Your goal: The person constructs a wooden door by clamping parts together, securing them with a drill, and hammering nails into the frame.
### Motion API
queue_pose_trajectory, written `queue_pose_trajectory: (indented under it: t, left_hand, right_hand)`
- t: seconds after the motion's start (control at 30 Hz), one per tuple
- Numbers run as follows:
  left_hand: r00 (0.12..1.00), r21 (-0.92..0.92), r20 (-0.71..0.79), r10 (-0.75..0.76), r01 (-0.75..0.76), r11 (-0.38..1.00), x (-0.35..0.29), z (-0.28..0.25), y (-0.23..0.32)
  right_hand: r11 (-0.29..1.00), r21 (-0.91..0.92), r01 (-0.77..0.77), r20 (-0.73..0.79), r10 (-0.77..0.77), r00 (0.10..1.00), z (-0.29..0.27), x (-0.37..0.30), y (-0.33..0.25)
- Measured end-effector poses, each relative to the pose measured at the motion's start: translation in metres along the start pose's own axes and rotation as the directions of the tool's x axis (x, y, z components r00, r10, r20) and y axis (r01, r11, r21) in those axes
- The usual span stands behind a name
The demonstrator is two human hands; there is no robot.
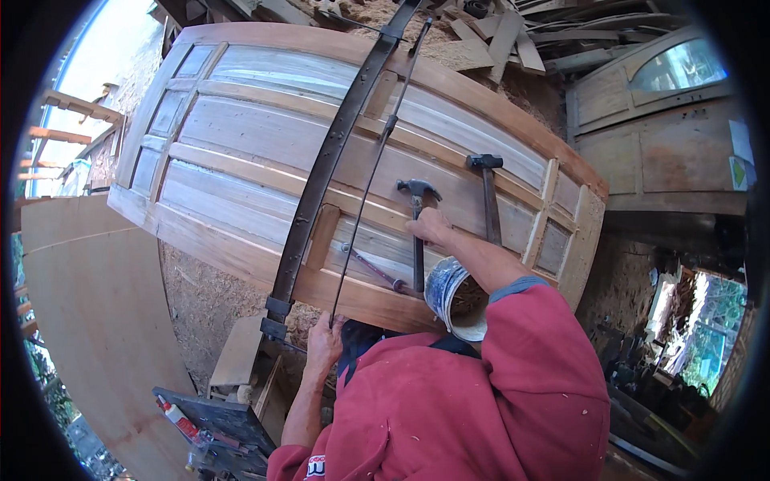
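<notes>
Right hand point(433, 228): fingers closed on the claw hammer point(418, 260) just below its head. Hammer position: on the wooden door point(257, 124), beside the bucket point(438, 290). Left hand point(323, 345): fingers closed around the thin rod point(391, 124) — at its lower end, near the metal bar point(324, 172).

Your claw hammer point(418, 252) lies near upright in view, dark claw head at twelve o'clock, handle end at six; your right hand point(433, 227) has it gripped just below the head. And over at seven from there, your left hand point(325, 341) has the lower end of a thin dark rod point(380, 151), which slants up towards one o'clock, a thicker collar partway along. Beneath both, your panelled wooden door point(257, 124) lies flat, running half past nine to half past three, brown frame, paler streaked panels. Just left of the rod, the heavy dark metal clamp point(322, 172) spans it, one to seven.
</notes>
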State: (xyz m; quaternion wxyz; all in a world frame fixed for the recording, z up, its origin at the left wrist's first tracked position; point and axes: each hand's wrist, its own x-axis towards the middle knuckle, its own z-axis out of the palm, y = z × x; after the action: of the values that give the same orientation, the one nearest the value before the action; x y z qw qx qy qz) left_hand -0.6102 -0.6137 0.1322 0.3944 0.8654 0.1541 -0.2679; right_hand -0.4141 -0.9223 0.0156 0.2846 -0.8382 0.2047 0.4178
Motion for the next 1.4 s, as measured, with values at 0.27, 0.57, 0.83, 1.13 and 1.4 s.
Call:
queue_pose_trajectory:
  t: [0.27, 0.57, 0.83, 1.13, 1.4]
  left_hand:
    - [0.997, -0.017, 0.038, -0.064, 0.065, 0.998, 0.001, -0.006, 0.008]
    - [0.999, 0.023, 0.013, -0.039, 0.039, 0.999, 0.001, -0.007, 0.006]
    - [0.998, 0.041, 0.018, -0.055, 0.054, 0.998, 0.003, 0.001, -0.005]
    - [1.000, 0.109, -0.028, 0.002, 0.001, 0.994, 0.002, 0.001, 0.001]
    - [1.000, 0.063, -0.005, -0.023, 0.023, 0.998, 0.010, -0.004, -0.015]
  right_hand:
    - [0.830, -0.331, 0.449, -0.300, -0.544, 0.784, -0.079, 0.000, 0.014]
    - [0.739, -0.639, 0.214, -0.089, -0.347, 0.934, -0.122, -0.052, 0.029]
    - [0.365, -0.614, 0.700, 0.304, -0.709, 0.636, -0.067, -0.070, 0.000]
    - [0.691, -0.431, 0.581, -0.292, -0.715, 0.635, -0.083, -0.008, -0.059]
    - [0.374, -0.635, 0.676, 0.101, -0.827, 0.553, -0.049, -0.029, -0.012]
